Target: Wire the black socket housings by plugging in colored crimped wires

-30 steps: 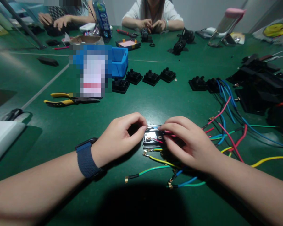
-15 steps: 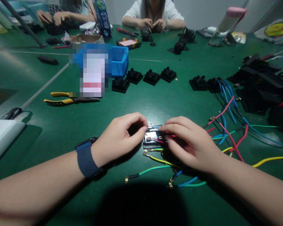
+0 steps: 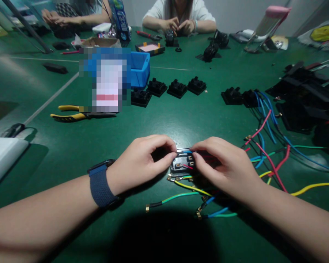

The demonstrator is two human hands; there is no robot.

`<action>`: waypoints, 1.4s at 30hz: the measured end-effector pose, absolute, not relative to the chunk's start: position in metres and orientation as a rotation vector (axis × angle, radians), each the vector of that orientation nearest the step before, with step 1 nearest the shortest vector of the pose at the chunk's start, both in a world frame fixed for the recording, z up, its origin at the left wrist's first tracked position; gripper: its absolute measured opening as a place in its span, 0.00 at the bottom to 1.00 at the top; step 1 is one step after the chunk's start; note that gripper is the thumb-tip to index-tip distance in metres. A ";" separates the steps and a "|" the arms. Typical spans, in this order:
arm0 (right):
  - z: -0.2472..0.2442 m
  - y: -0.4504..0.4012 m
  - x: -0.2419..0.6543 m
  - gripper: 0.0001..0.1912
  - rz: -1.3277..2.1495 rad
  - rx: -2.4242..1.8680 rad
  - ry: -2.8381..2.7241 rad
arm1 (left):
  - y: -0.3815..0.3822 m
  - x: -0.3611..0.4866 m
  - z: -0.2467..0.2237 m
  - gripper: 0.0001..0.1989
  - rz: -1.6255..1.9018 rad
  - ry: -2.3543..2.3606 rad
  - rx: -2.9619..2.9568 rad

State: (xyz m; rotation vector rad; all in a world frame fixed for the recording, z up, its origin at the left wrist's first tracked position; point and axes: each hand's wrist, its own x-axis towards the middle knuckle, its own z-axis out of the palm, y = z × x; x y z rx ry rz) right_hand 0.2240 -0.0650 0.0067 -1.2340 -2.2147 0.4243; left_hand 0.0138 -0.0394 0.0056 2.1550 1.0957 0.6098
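Green tabletop [image 3: 142,124] is seen from the head view, backed by a pale wall [image 3: 230,14]; a person in white [image 3: 155,18] is seated at top centre. Black parts [image 3: 177,88] are clustered mid-frame near a blue bin [image 3: 139,76]; yellow-handled pliers [image 3: 89,115] are laid at centre left. Loose coloured wires [image 3: 285,157] are strewn right and below. At lower centre, a small module [image 3: 182,160] is pinched at its corner by the left hand [image 3: 142,157]; a blue wire [image 3: 186,151] over it is pinched by the right hand [image 3: 224,164].
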 end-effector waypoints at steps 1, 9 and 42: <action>0.007 -0.065 0.223 0.05 0.459 -1.257 -2.190 | -0.039 0.014 0.005 0.05 0.609 1.096 2.155; 0.009 -0.064 0.219 0.04 0.671 -1.385 -2.038 | -0.038 0.016 0.006 0.05 0.623 1.113 2.117; 0.009 -0.064 0.219 0.04 0.661 -1.377 -2.050 | -0.039 0.018 0.010 0.07 0.593 1.148 1.872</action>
